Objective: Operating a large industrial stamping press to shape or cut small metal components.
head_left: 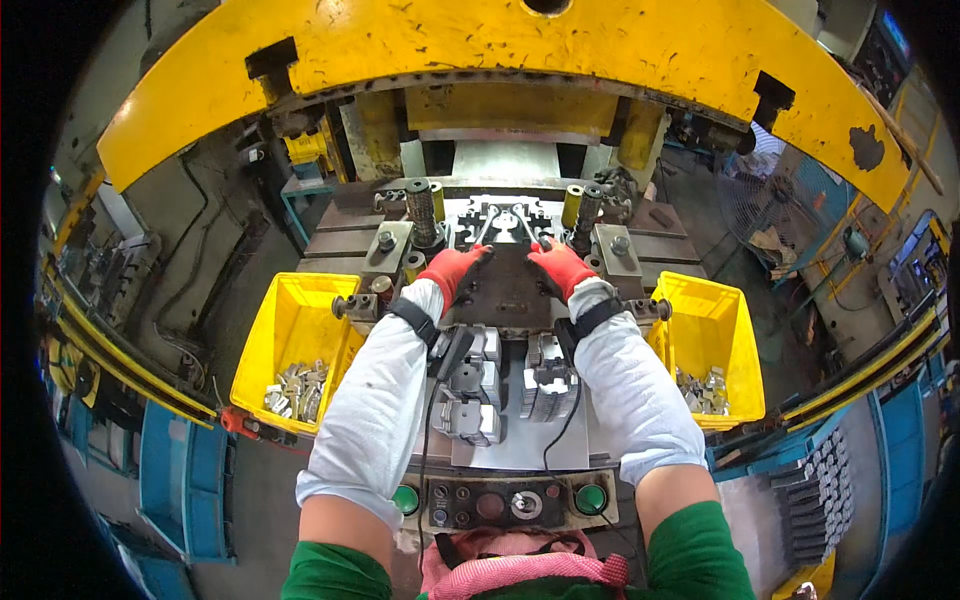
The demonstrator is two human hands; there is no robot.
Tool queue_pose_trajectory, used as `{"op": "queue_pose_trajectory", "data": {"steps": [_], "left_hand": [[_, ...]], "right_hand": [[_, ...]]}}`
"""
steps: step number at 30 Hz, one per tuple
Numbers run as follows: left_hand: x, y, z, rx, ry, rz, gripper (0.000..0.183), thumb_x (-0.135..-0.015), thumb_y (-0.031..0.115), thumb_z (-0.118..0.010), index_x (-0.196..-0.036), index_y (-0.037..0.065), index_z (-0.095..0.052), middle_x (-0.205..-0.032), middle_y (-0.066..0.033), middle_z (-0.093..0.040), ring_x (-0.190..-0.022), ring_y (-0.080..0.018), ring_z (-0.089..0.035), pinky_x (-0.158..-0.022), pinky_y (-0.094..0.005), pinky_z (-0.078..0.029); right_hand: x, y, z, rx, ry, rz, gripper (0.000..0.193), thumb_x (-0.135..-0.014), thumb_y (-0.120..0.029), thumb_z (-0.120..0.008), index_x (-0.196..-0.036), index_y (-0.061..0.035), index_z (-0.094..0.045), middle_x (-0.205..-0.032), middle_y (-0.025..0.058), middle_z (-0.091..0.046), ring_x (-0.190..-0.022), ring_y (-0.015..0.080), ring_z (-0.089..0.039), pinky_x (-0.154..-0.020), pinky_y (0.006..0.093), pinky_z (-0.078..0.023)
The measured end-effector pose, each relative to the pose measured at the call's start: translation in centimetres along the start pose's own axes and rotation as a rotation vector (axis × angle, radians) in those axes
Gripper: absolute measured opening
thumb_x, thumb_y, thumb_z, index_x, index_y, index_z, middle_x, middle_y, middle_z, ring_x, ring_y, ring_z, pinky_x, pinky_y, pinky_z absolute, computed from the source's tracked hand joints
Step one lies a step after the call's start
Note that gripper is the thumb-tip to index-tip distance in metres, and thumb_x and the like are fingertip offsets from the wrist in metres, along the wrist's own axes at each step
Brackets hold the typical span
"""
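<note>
Both my hands wear red gloves with dark palms and reach forward to the press die (pixel 462 222). My left hand (pixel 455 273) is closed around a slim metal tool (pixel 487 224), tong-like, whose tip points at the die. In my right hand (pixel 562 266) is a matching slim metal tool (pixel 524 224), slanting inward over the die. Shiny cut-out metal shapes (pixel 503 226) lie between the two tips; where one part ends and the die begins is hard to tell. Stacks of metal parts (pixel 470 378) and another stack (pixel 548 385) stand below my wrists.
The yellow press ram (pixel 500 45) arches overhead. Dark guide posts (pixel 422 212) flank the die. A yellow bin (pixel 255 350) at left and a yellow bin (pixel 735 350) at right hold small metal pieces. A control panel (pixel 470 507) with green buttons lies nearest my body. Cables hang from both wrists.
</note>
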State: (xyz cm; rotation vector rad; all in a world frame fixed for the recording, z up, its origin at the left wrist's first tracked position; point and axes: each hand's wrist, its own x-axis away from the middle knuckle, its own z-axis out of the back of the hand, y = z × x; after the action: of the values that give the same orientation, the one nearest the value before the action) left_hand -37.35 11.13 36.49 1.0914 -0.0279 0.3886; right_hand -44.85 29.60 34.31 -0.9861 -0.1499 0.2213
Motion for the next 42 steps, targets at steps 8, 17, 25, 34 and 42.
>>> {"op": "queue_pose_trajectory", "data": {"steps": [8, 17, 25, 34, 42], "left_hand": [[9.0, -3.8, 6.2, 0.385, 0.208, -0.166, 0.026, -0.082, 0.036, -0.050, -0.096, 0.015, -0.055, -0.058, 0.0053, -0.045, -0.043, -0.0039, -0.038, -0.036, -0.0193, -0.029], [26.4, -20.2, 12.3, 0.269, 0.701, 0.366, 0.021, -0.078, 0.028, -0.057, -0.080, 0.008, -0.051, -0.060, 0.0002, -0.048, -0.040, -0.0088, -0.042, -0.033, -0.0233, -0.035], [27.1, -23.6, 11.9, 0.283, 0.614, 0.322, 0.023, -0.078, 0.031, -0.057, -0.078, 0.009, -0.049, -0.050, 0.0006, -0.042, -0.039, -0.0099, -0.043, -0.031, -0.0256, -0.035], [29.4, -21.2, 8.9, 0.623, 0.694, 0.106, 0.021, -0.080, 0.025, -0.056, -0.090, 0.009, -0.047, -0.056, 0.0002, -0.045, -0.043, -0.0094, -0.045, -0.034, -0.0230, -0.039], [28.4, -20.6, 7.8, 0.703, 0.653, 0.120, 0.020, -0.078, 0.018, -0.058, -0.091, 0.006, -0.049, -0.063, -0.0009, -0.049, -0.045, -0.0095, -0.047, -0.035, -0.0218, -0.039]], "right_hand": [[14.4, 3.2, 8.4, -0.406, 0.243, 0.310, 0.050, -0.079, -0.020, -0.055, -0.124, -0.0065, -0.036, -0.095, 0.0086, -0.055, -0.086, 0.0145, -0.050, -0.076, 0.0273, -0.039], [31.3, 15.0, 12.7, -0.001, 0.654, -0.317, 0.047, -0.078, -0.007, -0.054, -0.122, -0.0013, -0.038, -0.083, 0.0083, -0.055, -0.068, 0.0122, -0.048, -0.061, 0.0250, -0.041], [29.5, 9.1, 6.0, -0.199, 0.039, -0.135, 0.046, -0.077, -0.015, -0.057, -0.119, -0.0047, -0.041, -0.077, 0.0026, -0.052, -0.067, 0.0101, -0.047, -0.062, 0.0244, -0.040], [23.8, 3.5, 4.9, -0.630, -0.141, -0.112, 0.043, -0.083, -0.018, -0.051, -0.122, -0.0084, -0.037, -0.076, -0.0003, -0.047, -0.059, 0.0065, -0.046, -0.051, 0.0220, -0.041], [2.9, 0.1, -0.9, -0.316, 0.020, 0.206, 0.023, -0.080, -0.023, -0.054, -0.096, -0.0053, -0.051, -0.074, -0.0018, -0.050, -0.065, 0.0074, -0.044, -0.060, 0.0228, -0.039]]}}
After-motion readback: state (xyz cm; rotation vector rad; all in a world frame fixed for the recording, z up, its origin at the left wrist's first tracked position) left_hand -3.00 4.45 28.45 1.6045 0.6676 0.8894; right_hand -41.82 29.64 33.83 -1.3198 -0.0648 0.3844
